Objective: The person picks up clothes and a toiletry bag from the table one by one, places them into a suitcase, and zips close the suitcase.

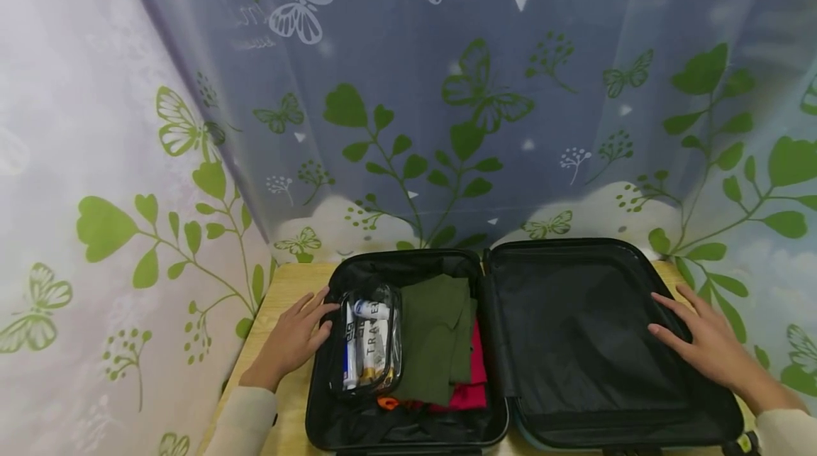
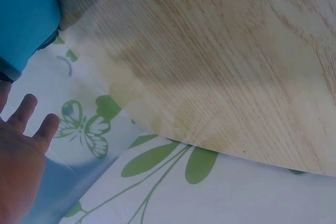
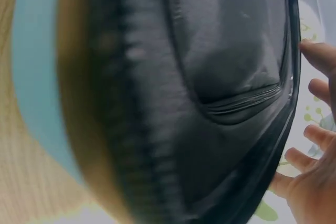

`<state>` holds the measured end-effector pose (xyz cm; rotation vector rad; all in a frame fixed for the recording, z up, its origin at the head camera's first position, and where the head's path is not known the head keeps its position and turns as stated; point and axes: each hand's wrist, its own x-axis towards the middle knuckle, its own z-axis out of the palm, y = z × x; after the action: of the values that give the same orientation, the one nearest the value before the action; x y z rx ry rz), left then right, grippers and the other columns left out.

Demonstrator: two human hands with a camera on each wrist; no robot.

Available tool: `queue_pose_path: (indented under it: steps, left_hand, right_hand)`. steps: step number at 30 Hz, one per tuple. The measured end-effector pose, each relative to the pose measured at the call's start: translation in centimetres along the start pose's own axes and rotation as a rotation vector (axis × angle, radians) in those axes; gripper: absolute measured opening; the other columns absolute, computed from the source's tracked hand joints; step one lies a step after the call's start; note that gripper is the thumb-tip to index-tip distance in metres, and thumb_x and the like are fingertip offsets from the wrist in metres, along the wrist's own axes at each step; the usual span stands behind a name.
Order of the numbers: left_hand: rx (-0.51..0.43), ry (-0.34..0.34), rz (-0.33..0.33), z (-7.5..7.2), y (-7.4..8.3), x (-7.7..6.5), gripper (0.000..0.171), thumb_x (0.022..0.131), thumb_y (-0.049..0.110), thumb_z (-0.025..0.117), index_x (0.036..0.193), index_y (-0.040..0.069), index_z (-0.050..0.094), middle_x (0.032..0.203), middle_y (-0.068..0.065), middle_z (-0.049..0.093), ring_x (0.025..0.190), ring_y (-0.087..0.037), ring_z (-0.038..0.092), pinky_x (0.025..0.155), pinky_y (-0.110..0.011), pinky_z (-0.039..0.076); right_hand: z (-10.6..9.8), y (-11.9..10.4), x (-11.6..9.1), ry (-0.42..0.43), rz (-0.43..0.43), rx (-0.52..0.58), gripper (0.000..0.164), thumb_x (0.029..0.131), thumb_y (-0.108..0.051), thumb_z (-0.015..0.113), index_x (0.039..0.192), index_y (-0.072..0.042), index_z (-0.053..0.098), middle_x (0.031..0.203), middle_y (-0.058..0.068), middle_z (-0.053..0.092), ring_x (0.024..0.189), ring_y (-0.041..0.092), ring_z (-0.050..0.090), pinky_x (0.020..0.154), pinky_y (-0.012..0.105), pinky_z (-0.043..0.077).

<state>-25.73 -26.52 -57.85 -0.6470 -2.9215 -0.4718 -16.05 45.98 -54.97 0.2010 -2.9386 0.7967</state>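
Note:
An open suitcase lies flat with its packed half on the left and its black-lined lid on the right. My left hand is at the packed half's left rim, fingers reaching just over the edge. At the lid's right rim is my right hand, its fingers fairly straight and spread. Inside the packed half, a clear toiletry pouch holds several tubes and bottles. Beside it lies folded dark green cloth over red cloth. The suitcase's teal shell shows in the left wrist view.
Below the suitcase is a light wooden table, whose curved edge shows in the left wrist view. A patterned curtain with butterflies and leaves stands behind and at both sides. A small orange item peeks out below the pouch.

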Motion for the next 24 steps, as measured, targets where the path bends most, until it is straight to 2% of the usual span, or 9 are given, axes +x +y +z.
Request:
queue_pose_path:
  steps: [7, 9, 14, 19, 24]
  left_hand:
    - [-0.016, 0.001, 0.001, 0.0, 0.2, -0.1, 0.039, 0.111, 0.027, 0.061, 0.148, 0.016, 0.067, 0.174, -0.013, 0.042, 0.156, -0.048, 0.043, 0.119, -0.077, 0.037]
    - [-0.022, 0.004, 0.002, 0.0, 0.2, -0.1, 0.039, 0.111, 0.026, 0.061, 0.148, 0.015, 0.066, 0.174, -0.014, 0.042, 0.156, -0.049, 0.043, 0.119, -0.078, 0.037]
    - [-0.041, 0.009, 0.008, 0.0, 0.2, -0.1, 0.040, 0.111, 0.026, 0.061, 0.149, 0.015, 0.066, 0.175, -0.014, 0.041, 0.155, -0.049, 0.043, 0.118, -0.078, 0.038]
    - [-0.050, 0.002, 0.001, -0.1, 0.3, -0.2, 0.040, 0.111, 0.026, 0.061, 0.149, 0.014, 0.066, 0.175, -0.014, 0.040, 0.152, -0.049, 0.047, 0.116, -0.076, 0.041]
    - [-0.088, -0.026, -0.021, 0.0, 0.4, -0.2, 0.042, 0.112, 0.027, 0.060, 0.152, 0.015, 0.063, 0.177, -0.012, 0.037, 0.146, -0.045, 0.057, 0.112, -0.068, 0.049]
  right_hand:
    - [0.5, 0.6, -0.5, -0.052, 0.057, 0.016, 0.071, 0.111, -0.035, 0.065, 0.165, 0.003, 0.039, 0.172, 0.045, 0.003, 0.141, 0.077, 0.028, 0.096, 0.085, 0.032]
    - [0.7, 0.8, -0.6, -0.067, 0.079, 0.022, 0.072, 0.112, -0.037, 0.064, 0.166, 0.002, 0.037, 0.173, 0.045, 0.002, 0.142, 0.076, 0.026, 0.096, 0.085, 0.031]
    - [1.2, 1.0, -1.0, -0.104, 0.115, 0.049, 0.076, 0.113, -0.042, 0.061, 0.169, 0.001, 0.032, 0.175, 0.042, -0.004, 0.151, 0.076, 0.011, 0.096, 0.087, 0.027]
    - [1.4, 1.2, -1.1, -0.077, 0.085, 0.074, 0.074, 0.112, -0.037, 0.062, 0.169, 0.000, 0.033, 0.176, 0.040, -0.001, 0.152, 0.075, 0.011, 0.097, 0.086, 0.027]
    - [1.4, 1.5, -1.2, -0.079, 0.085, 0.099, 0.074, 0.113, -0.035, 0.062, 0.169, 0.002, 0.031, 0.175, 0.042, -0.001, 0.152, 0.075, 0.010, 0.098, 0.085, 0.025]
